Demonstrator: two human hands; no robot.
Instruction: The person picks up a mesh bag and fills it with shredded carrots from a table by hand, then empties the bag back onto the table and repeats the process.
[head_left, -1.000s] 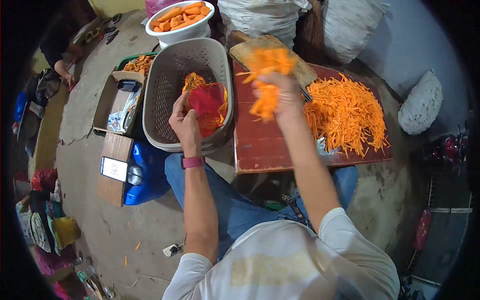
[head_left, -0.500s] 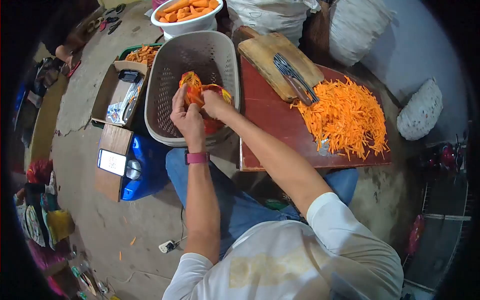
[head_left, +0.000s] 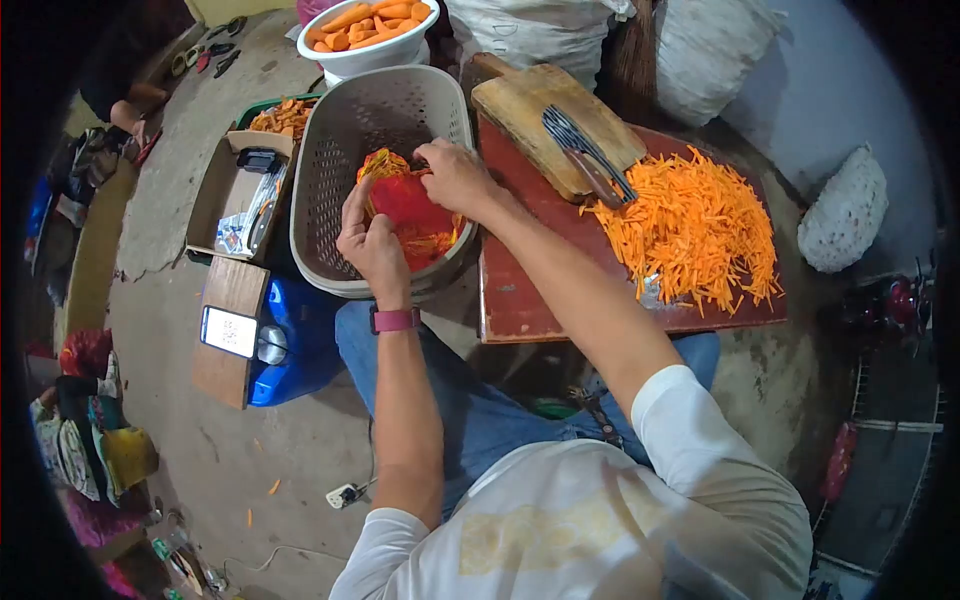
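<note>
A red and yellow bag [head_left: 412, 205] lies inside the grey perforated basket [head_left: 322, 150], its mouth spread wide. My left hand [head_left: 374, 240] grips the bag's left edge, and my right hand [head_left: 455, 180] pinches its upper right edge. Right of the basket, shredded carrot [head_left: 690, 235] is heaped on a red board [head_left: 530, 285]. A wooden cutting board [head_left: 520, 105] rests at its upper left, with a knife [head_left: 592, 176] and a striped blade-like tool [head_left: 575, 135] on it.
Whole carrots fill a white bowl [head_left: 370, 62] behind the basket. At left are a cardboard box [head_left: 207, 205], peelings [head_left: 283, 118], a phone [head_left: 228, 331] on a plank and a blue container [head_left: 300, 360]. White sacks [head_left: 530, 40] stand behind. A person's leg [head_left: 130, 112] shows upper left.
The bag has gone from bunched up to spread open, showing its red inside. My right hand has moved up and slightly right along its edge.
</note>
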